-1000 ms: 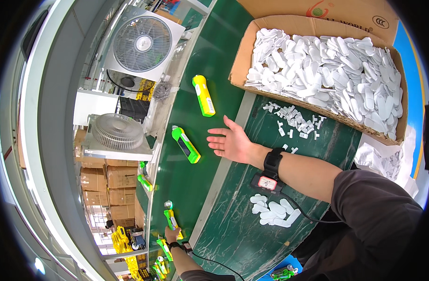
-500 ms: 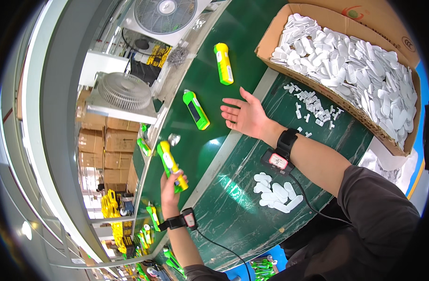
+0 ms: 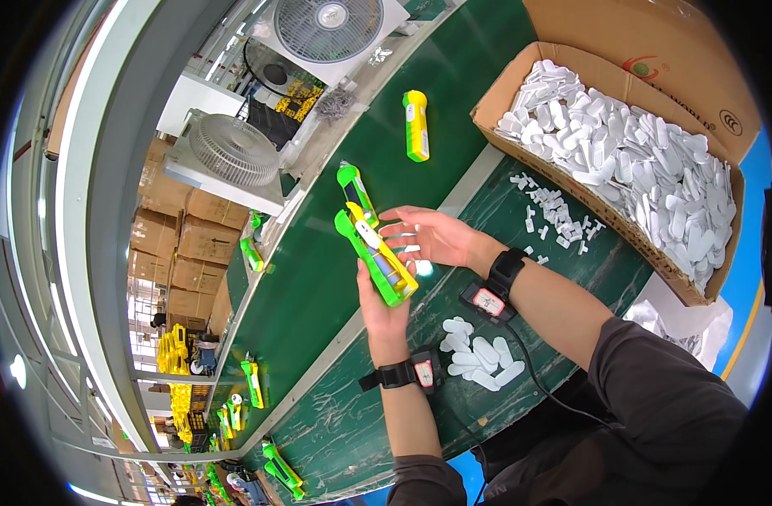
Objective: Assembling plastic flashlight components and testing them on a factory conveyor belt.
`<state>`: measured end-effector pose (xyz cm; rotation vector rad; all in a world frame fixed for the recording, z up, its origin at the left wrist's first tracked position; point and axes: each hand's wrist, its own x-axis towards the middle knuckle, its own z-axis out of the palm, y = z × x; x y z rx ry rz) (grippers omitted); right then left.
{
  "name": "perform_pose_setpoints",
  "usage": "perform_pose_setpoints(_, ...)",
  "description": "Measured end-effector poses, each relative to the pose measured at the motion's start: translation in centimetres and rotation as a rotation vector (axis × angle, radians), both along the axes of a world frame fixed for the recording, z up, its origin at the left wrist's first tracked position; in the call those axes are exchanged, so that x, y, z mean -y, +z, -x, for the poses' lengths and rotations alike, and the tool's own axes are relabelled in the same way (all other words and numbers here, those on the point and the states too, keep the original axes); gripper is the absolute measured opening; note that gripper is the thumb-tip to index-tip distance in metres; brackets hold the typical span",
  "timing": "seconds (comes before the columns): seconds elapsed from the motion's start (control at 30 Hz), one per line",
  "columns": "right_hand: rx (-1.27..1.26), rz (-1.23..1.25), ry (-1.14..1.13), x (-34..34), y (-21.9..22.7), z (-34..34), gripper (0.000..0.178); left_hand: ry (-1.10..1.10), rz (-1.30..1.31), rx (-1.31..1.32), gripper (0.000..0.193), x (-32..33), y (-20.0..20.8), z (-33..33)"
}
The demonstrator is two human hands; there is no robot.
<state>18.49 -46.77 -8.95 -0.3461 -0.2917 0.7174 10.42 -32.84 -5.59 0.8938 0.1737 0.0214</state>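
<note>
My left hand (image 3: 386, 310) is wrapped round the lower part of a green-and-yellow flashlight (image 3: 376, 260), which is tilted over the green belt. Close by on its right is my right hand (image 3: 441, 239), its fingers apart and holding nothing. Whether its fingertips touch the flashlight I cannot tell. Just beyond the held one lies a second flashlight (image 3: 350, 179), partly hidden behind it. Farther up the belt rests a third flashlight (image 3: 417, 128), yellow side mostly showing. A strap with a small box sits on each of my wrists.
A cardboard box (image 3: 563, 167) full of white oval plastic pieces stands at the right. Small white clips (image 3: 556, 211) lie beside it. A pile of white oval pieces (image 3: 480, 358) is on the near worktop. Across the belt stand a fan (image 3: 234, 149) and stacked cartons (image 3: 202, 244).
My left hand has carried the flashlight up and to the right. The right hand has come lower, close beside it. The view has also shifted.
</note>
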Motion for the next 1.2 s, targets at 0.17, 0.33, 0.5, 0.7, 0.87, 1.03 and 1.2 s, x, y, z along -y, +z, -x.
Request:
perform_pose_setpoints(0.17, 0.102, 0.142, -0.062, -1.1, -1.1, 0.2, 0.038, 0.003, 0.112, 0.133, 0.044, -1.6, -2.6, 0.1)
perform_pose_setpoints(0.33, 0.256, 0.328, -0.065, -0.9, -0.2, 1.0, 0.037, 0.103, -0.121, 0.166, 0.054, -2.2, -2.3, 0.7)
perform_pose_setpoints(0.5, 0.527, 0.583, -0.193, -1.9, -0.3, 1.7, 0.043, 0.117, 0.008, 0.257, 0.055, -1.6, -1.9, 1.0)
perform_pose_setpoints(0.7, 0.868, 0.672, -0.405, -2.3, 0.3, 3.1, 0.065, 0.124, 0.069, 0.288, 0.051, -1.7, -2.4, 1.1)
perform_pose_setpoints(0.87, 1.233, 0.826, -0.676, -2.3, 0.6, 3.9, 0.065, 0.188, 0.106, 0.246, 0.045, -1.5, -2.9, 1.0)
perform_pose_setpoints(1.03, 1.209, 0.866, -0.720, -2.6, 0.4, 3.5, 0.050, 0.314, 0.155, 0.310, 0.044, -2.0, -3.7, 0.7)
perform_pose_setpoints(1.2, 1.093, 0.806, -0.802, -2.7, 0.7, 3.6, 0.040, 0.378, 0.070, 0.262, 0.044, -1.7, -4.0, 0.5)
